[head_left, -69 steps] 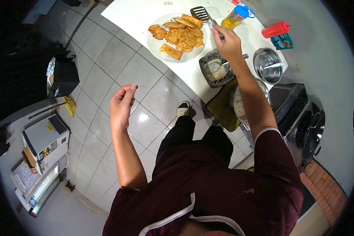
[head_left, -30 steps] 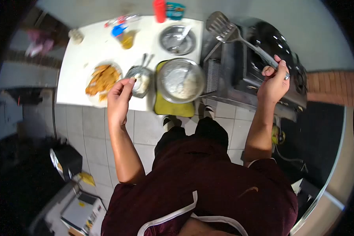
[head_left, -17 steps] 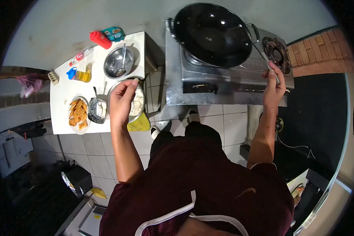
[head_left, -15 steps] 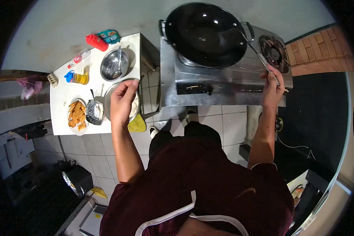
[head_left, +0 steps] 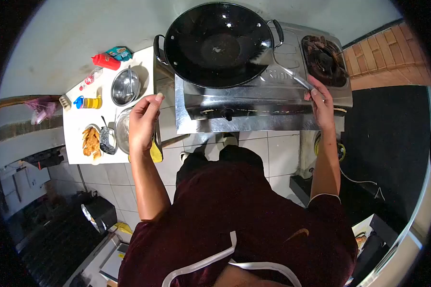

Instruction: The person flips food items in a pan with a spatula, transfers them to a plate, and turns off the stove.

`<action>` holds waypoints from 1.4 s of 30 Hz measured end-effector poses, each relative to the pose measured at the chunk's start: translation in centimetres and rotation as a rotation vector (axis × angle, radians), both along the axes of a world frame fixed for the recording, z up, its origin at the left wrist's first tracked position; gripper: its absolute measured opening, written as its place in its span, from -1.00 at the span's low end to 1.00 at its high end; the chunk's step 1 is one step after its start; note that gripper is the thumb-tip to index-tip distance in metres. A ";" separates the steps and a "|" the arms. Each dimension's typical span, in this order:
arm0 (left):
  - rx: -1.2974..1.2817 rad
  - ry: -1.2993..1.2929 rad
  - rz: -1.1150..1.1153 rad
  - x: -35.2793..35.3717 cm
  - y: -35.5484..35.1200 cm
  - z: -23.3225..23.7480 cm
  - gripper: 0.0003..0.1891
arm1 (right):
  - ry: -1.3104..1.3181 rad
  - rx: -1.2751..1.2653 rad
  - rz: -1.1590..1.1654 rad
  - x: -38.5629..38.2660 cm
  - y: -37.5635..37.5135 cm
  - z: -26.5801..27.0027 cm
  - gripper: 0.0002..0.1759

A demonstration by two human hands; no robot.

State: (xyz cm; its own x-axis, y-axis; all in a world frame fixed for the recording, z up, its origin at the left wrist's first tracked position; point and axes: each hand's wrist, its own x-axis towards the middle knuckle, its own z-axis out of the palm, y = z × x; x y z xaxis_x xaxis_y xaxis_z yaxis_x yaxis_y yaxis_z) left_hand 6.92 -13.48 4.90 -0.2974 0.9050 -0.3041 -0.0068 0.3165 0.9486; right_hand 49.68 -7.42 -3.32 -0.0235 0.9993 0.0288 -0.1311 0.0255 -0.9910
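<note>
My right hand (head_left: 322, 106) grips the handle of a metal spatula (head_left: 294, 76) at the right of the stove. The spatula slants up and left across the rim of a large black wok (head_left: 220, 48); its blurred blade is at the wok's right inner side. Dark and shiny inside, the wok has a small pale patch at its bottom. My left hand (head_left: 144, 119) hovers by the white table's right edge, above a round metal bowl (head_left: 123, 131) that it partly covers. Its fingers are curled with the thumb pressed against them, and nothing shows in them.
A second burner (head_left: 324, 60) lies right of the wok on the steel stove (head_left: 263, 98). On the white table (head_left: 76, 143) are a steel bowl (head_left: 125, 87) with a spoon, a plate of fried food (head_left: 91, 142), a red bottle (head_left: 105, 61) and a yellow bottle (head_left: 92, 102).
The view has shifted, so the wok, stove and table appear farther left. The spatula's blade has moved toward the wok's right rim and is blurred. My left hand keeps its curled shape.
</note>
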 end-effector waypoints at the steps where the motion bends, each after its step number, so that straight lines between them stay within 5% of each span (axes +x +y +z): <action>1: -0.003 0.007 0.005 0.3 0.0 0.0 -0.79 | -0.063 -0.027 0.049 1.0 0.3 -0.8 -0.64; 12: -0.030 0.049 0.025 0.9 0.3 0.1 -0.79 | -0.587 0.033 0.042 4.3 2.5 -4.6 -0.70; 14: -0.027 0.047 0.022 0.8 0.4 0.1 -0.79 | -1.047 0.286 0.048 3.7 2.8 -4.1 -0.72; 17: -0.030 0.030 0.008 0.4 0.1 -0.1 -0.79 | -1.334 0.484 -0.086 2.6 2.6 -4.3 -0.68; 20: -0.040 0.017 -0.004 0.1 -0.1 -0.3 -0.79 | -1.392 0.401 -0.161 2.3 2.7 -4.9 -0.65; 30: -0.049 0.020 -0.005 0.0 -0.3 -0.1 -0.80 | -1.422 0.317 -0.177 1.5 2.6 -5.0 -0.63; 36: -0.026 0.034 -0.012 -0.9 -1.1 -0.2 -0.82 | -1.305 0.515 -0.403 -0.4 1.1 -1.7 -0.68; 38: -0.028 0.043 0.011 -1.8 -1.6 -0.4 -0.82 | -0.940 0.562 -0.476 -2.4 0.1 0.3 -0.80; 42: -0.010 0.039 0.078 -4.5 -3.0 -1.3 -0.80 | -0.709 0.672 -0.431 -8.6 -2.3 3.4 -0.91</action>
